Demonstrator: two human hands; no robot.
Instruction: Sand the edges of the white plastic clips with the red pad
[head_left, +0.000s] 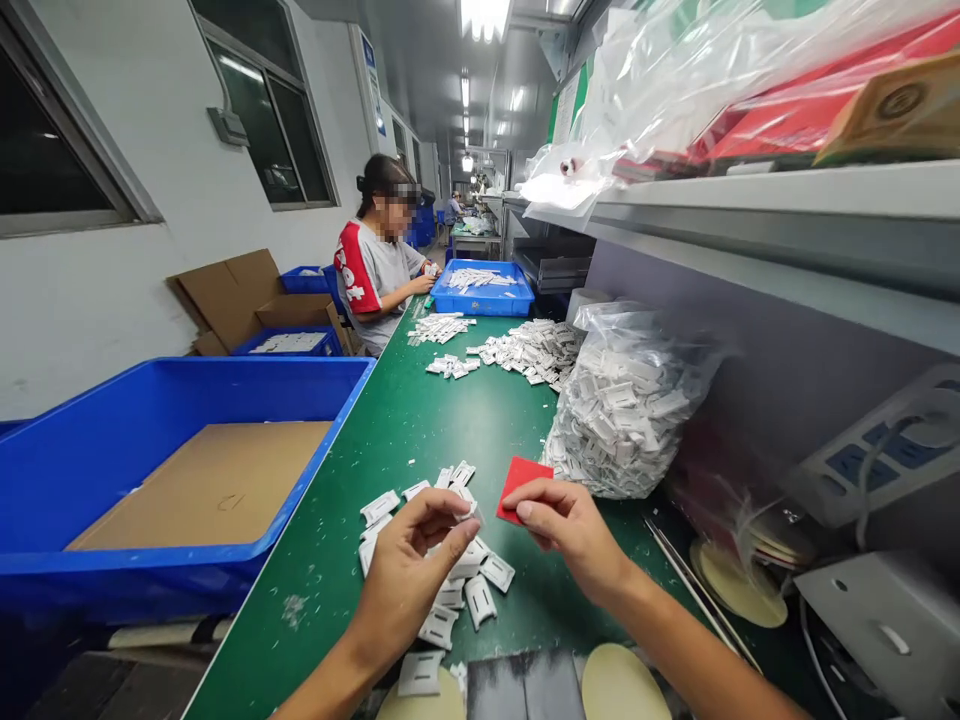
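The left hand (397, 575) has its fingers narrow above loose white parts (480, 601), any grip unclear, while the red square (520, 482), right of that pile, is pinched near 1 edge by the right hand (581, 535) and could slip if this shallow hold loosens.

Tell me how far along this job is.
Done: can't tell; nothing marks the loose white pieces near the hands as finished. In hand: a red square in the right hand, seemingly a small pale part in the left hand. Left: perhaps the contents of the bulging clear bag.
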